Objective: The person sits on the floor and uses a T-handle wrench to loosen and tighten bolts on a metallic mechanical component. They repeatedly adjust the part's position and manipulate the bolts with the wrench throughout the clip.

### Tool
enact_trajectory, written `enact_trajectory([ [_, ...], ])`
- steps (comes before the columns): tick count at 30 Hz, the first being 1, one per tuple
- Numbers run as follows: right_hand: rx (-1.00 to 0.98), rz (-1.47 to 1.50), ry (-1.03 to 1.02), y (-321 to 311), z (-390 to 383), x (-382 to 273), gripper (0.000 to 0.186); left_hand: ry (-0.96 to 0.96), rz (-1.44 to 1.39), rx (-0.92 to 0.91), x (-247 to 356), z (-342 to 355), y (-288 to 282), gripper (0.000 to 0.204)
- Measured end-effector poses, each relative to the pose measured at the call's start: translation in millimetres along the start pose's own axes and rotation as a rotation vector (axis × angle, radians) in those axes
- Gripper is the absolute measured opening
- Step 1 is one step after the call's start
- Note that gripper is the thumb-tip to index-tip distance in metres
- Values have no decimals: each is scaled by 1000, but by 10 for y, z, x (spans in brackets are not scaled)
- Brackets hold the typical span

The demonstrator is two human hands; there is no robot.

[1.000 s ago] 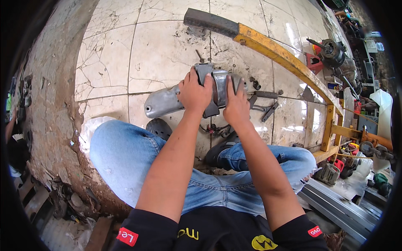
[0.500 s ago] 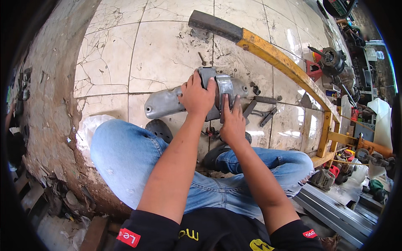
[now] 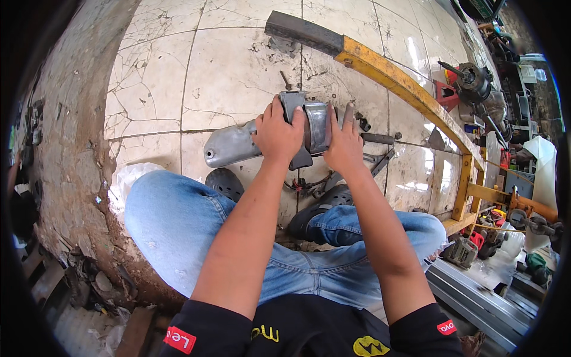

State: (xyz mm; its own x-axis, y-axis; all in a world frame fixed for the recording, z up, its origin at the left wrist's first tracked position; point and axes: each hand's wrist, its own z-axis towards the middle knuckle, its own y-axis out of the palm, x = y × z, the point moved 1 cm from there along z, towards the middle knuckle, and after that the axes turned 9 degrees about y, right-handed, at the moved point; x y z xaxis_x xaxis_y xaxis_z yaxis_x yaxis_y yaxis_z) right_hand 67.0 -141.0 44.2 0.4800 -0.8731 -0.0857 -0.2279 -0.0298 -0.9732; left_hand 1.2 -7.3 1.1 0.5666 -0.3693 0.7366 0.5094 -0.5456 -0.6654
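A long grey cast-metal piece (image 3: pixel 231 147) lies across the floor in front of my crossed legs, a bolt hole at its left end. Over its middle sits a dark grey strip-like piece (image 3: pixel 302 157), with a shiny curved metal band (image 3: pixel 319 126) just to its right. My left hand (image 3: pixel 278 137) is closed on the dark piece, thumb on its face and fingers along its left side. At the band's right edge rests my right hand (image 3: pixel 345 143), its fingers stretched out and slightly apart; it covers the right end of the casting.
A yellow steel frame with a dark arm (image 3: pixel 380 65) reaches over the floor at the right. Near my right hand lie a dark handled tool (image 3: pixel 377 138) and a flat metal bar (image 3: pixel 382 166). A loose bolt (image 3: pixel 284 78) lies beyond the casting. Metal rails (image 3: pixel 476 303) stand lower right.
My right hand has slid forward and right, from the shiny band's lower face to its right edge. My left hand keeps its hold on the dark piece.
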Motion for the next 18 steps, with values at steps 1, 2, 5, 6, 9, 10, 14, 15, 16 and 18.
enact_trajectory([
  [1, 8, -22, -32, -15, 15, 0, 90, 0, 4, 4, 5, 6, 7, 69],
  [2, 16, -44, -64, -24, 29, 0, 92, 0, 9, 7, 3, 0, 16, 69],
  [5, 21, -103, -97, -11, -97, -36, 95, -15, 23, -3, 40, 10, 2, 69],
  [6, 36, -114, -106, -21, -119, -48, 94, -23, 28, -10, 52, 18, -8, 69],
  [9, 136, -98, -151, -3, -119, -9, 89, -15, 17, -9, 36, 28, 3, 70],
  [10, 155, -84, -166, -26, -107, -5, 86, -10, 23, -2, 20, 29, 10, 70],
  [14, 140, -54, -209, -173, -108, 21, 74, 12, 72, 42, 5, 5, 16, 68],
  [15, 114, -53, -216, -193, -109, 38, 71, 17, 91, 58, 14, 1, 4, 68],
  [16, 112, -32, -253, -146, -101, 90, 69, 17, 84, 51, 31, 6, 1, 68],
  [18, 108, 3, -317, 5, -93, 220, 65, 21, 66, 27, 63, 22, 17, 68],
])
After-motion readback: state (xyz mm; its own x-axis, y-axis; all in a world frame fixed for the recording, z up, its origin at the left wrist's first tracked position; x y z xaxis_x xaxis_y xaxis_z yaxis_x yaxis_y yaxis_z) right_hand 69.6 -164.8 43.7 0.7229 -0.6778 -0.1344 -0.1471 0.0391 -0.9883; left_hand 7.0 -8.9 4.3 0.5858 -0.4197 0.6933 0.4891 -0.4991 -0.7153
